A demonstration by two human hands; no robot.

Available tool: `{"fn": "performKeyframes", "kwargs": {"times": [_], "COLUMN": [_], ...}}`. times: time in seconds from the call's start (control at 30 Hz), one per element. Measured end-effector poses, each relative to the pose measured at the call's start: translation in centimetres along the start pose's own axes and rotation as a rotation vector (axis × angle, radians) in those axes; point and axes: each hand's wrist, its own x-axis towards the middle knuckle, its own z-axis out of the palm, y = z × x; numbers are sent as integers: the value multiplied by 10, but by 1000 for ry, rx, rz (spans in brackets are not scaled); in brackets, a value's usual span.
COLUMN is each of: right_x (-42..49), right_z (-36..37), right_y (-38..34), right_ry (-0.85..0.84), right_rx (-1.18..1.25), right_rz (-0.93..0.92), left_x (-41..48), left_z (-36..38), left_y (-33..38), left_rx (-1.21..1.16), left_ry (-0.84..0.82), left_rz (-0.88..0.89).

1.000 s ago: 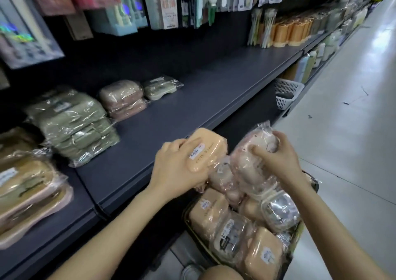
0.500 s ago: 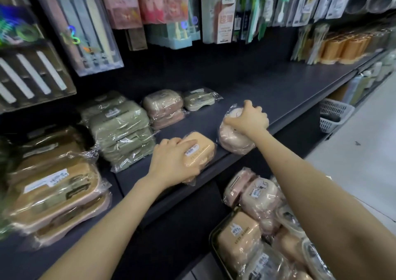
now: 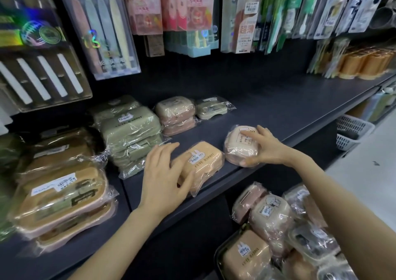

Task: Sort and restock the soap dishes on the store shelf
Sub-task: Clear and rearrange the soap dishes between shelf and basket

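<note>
A wrapped orange soap dish (image 3: 203, 161) lies at the front edge of the dark shelf (image 3: 278, 112). My left hand (image 3: 162, 176) rests against its left end with fingers spread and the thumb on its front. Just to the right sits a wrapped pink soap dish (image 3: 237, 146), and my right hand (image 3: 265, 146) grips it, fingers on top and thumb at its lower edge. Further back stand a green stack (image 3: 130, 133), a beige-and-pink stack (image 3: 175, 114) and a single pale dish (image 3: 211, 108). Brown dishes (image 3: 60, 198) are stacked at the left.
A dark-rimmed basket (image 3: 218, 256) at the bottom right holds several wrapped soap dishes. Toothbrush packs (image 3: 182, 11) hang above the shelf. Orange cups (image 3: 368, 65) stand at the shelf's far right, and white baskets (image 3: 351, 131) sit below. The aisle floor lies to the right.
Both hands carried dishes from the basket up to the shelf. The orange and pink dishes now lie at the shelf's front edge, and my left hand's fingers have spread off the orange one.
</note>
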Motion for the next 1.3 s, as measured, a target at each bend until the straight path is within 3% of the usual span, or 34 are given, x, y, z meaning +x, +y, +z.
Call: {"fn": "performKeyframes", "kwargs": {"times": [0.1,0.2,0.33,0.5,0.7,0.9,1.13,1.3], "right_x": [18,34,40,40,81,138,164,159], "right_z": [-4,-1,9,6,13,19,29,35], "right_y": [1,3,-5,-40,-130,-184,-203,-182], "right_ry": [-19,-15,193,421,453,465,393,477], "right_rx": [-73,5,-27,304,380,249,308,306], "right_rz": [14,44,73,60,-81,-9,-24,-98], "left_x": [22,57,76,78,89,77,74,74], "left_z": [-15,-30,-43,-54,-61,-50,-48,-48], "left_y": [1,-9,-36,-67,-108,-121,-122,-120], "left_rx": [122,275,414,442,304,206,258,260], "left_ry": [55,-11,-212,-448,-487,-528,-479,-467], "left_rz": [15,-69,-178,-214,-380,-442,-397,-390]}}
